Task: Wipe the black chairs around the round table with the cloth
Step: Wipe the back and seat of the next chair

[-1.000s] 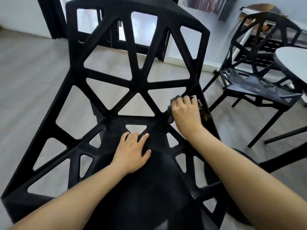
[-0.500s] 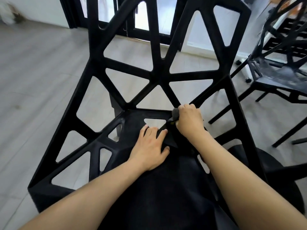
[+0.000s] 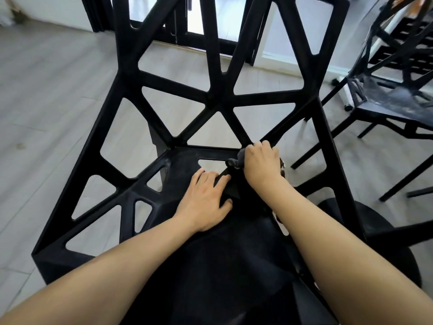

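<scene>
My right hand (image 3: 262,163) is bunched round the grey cloth (image 3: 237,160), pressing it where the black chair (image 3: 218,99) seat meets the backrest strut; left hand (image 3: 206,198) lies flat, fingers straight, on the seat. Cloth looks soft & light, so best kept wadded in the fist. Chair's lattice is prob stiff plastic w/ narrow ribs, steady it from the seat
</scene>
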`<action>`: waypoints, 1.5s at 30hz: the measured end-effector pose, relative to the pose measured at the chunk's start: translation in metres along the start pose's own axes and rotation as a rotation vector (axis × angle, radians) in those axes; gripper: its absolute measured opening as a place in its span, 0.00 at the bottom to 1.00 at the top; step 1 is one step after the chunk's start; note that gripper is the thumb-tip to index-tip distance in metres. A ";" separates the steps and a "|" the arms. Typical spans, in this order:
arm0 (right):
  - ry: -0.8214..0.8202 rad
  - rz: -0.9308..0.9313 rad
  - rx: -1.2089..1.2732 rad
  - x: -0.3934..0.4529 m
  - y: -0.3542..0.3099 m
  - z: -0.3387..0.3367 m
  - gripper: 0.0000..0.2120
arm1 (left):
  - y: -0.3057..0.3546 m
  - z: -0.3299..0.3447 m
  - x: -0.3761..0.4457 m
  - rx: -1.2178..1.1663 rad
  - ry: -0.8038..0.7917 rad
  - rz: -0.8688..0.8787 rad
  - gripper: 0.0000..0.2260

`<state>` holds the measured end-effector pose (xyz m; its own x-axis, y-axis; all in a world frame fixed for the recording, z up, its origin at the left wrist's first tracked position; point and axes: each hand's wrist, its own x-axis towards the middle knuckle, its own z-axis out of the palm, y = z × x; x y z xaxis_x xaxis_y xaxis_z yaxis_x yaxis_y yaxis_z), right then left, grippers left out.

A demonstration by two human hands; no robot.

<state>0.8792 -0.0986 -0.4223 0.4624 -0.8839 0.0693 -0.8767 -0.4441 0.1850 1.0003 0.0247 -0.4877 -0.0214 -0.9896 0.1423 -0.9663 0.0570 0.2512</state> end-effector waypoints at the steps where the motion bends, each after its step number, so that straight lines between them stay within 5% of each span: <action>1: -0.021 0.004 0.048 0.004 0.000 -0.003 0.09 | 0.000 0.000 -0.001 -0.002 -0.005 -0.001 0.30; 6: -0.053 0.083 0.270 0.011 0.003 -0.002 0.02 | 0.002 0.001 0.001 -0.028 -0.018 -0.002 0.30; 10: -0.018 0.015 0.477 0.017 -0.028 0.008 0.12 | 0.001 0.000 0.004 -0.010 -0.039 0.005 0.29; 15: 0.019 -0.075 0.230 0.013 -0.015 0.011 0.11 | -0.006 -0.001 0.008 -0.029 -0.010 0.009 0.28; 18: 0.027 0.026 0.091 -0.007 0.022 0.014 0.11 | -0.006 -0.001 0.008 -0.049 0.009 -0.002 0.28; 26: -0.048 -0.042 0.305 -0.095 -0.007 0.018 0.37 | -0.003 -0.007 0.005 -0.016 0.180 -0.210 0.16; 32: 0.188 -0.056 0.165 -0.068 -0.008 0.044 0.24 | -0.016 -0.016 -0.017 0.064 0.099 -0.247 0.17; 38: 0.178 0.138 0.200 0.009 -0.032 0.048 0.13 | -0.032 -0.040 -0.104 0.208 0.001 -0.297 0.26; 42: 0.202 0.202 0.347 0.018 -0.044 0.047 0.16 | -0.025 -0.044 -0.113 0.160 -0.033 -0.344 0.27; 45: 0.183 -0.019 0.523 0.017 -0.099 0.039 0.23 | -0.024 -0.045 -0.108 0.095 -0.021 -0.380 0.27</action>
<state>0.9687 -0.0751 -0.4776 0.4536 -0.8559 0.2482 -0.7953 -0.5145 -0.3206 1.0373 0.1362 -0.4658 0.3385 -0.9402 0.0363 -0.9257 -0.3259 0.1922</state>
